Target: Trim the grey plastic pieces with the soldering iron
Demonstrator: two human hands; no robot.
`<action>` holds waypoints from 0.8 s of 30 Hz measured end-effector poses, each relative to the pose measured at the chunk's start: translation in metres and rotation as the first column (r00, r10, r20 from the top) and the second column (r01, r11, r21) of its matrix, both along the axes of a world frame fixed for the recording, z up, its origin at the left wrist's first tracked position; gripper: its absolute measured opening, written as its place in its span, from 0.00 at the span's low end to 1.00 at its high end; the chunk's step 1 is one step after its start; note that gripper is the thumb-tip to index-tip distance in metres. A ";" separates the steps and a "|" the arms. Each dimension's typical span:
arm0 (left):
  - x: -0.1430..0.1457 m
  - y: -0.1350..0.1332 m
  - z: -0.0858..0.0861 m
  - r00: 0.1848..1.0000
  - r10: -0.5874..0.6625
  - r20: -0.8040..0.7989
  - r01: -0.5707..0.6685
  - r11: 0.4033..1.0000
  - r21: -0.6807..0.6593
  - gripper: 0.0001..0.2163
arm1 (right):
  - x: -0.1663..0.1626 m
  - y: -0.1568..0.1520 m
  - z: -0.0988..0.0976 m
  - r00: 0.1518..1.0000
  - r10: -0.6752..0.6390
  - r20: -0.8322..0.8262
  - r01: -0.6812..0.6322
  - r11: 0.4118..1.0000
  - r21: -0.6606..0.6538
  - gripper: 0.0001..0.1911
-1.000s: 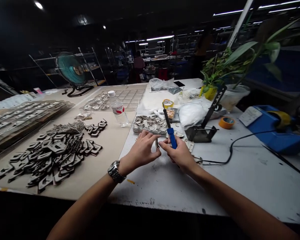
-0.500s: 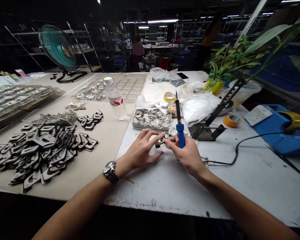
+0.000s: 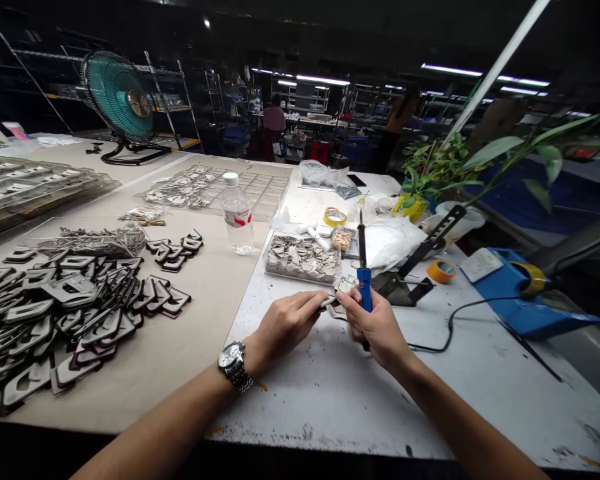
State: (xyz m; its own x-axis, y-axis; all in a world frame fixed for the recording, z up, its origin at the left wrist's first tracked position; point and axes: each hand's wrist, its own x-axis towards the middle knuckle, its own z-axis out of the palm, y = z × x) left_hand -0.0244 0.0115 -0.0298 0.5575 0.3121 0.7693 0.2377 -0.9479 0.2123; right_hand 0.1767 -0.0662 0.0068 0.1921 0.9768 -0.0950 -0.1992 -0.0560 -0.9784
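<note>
My right hand is wrapped round the blue handle of a soldering iron, its tip pointing up. The thumb and fingertips of that hand also reach the edge of a small flat frame piece. My left hand, with a watch on its wrist, pinches the same piece from the left; the fingers partly hide it. More light frame pieces lie on the table just behind the fingertips. Beyond them sits a clear tray full of small grey-white flat chips.
A large pile of dark-edged frame pieces covers the left side. A water bottle stands behind the tray. To the right are a metal stand, orange tape, a blue tape dispenser and the iron's black cord.
My left hand's fingers have gone from spread to pinched on the frame piece. The iron remains upright in my right hand. The view has shifted slightly.
</note>
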 end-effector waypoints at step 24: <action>0.010 0.000 -0.002 0.990 0.051 0.131 0.051 0.738 -0.673 0.13 | 0.018 0.145 0.032 0.640 0.003 0.768 0.029 0.999 -0.028 0.16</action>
